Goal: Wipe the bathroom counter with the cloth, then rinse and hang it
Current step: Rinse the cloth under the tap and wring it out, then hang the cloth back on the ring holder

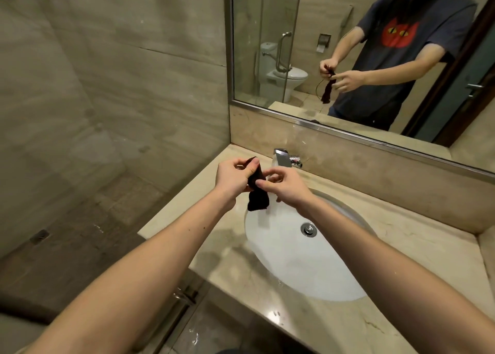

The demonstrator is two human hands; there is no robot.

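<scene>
A small dark cloth (257,197) hangs above the left rim of the white sink (302,260). My left hand (235,175) pinches its top end between thumb and fingers. My right hand (284,186) pinches the cloth lower down with thumb and forefinger, its other fingers loosely curled. Both hands are held in the air over the beige marble counter (417,249), in front of the chrome faucet (282,158). The cloth's upper part is hidden by my fingers.
A large mirror (375,45) above the backsplash reflects a person holding the cloth, a toilet and a glass partition. A glass shower screen (80,139) stands to the left of the counter. The sink drain (308,229) sits in the basin's middle. Water drops lie on the floor below.
</scene>
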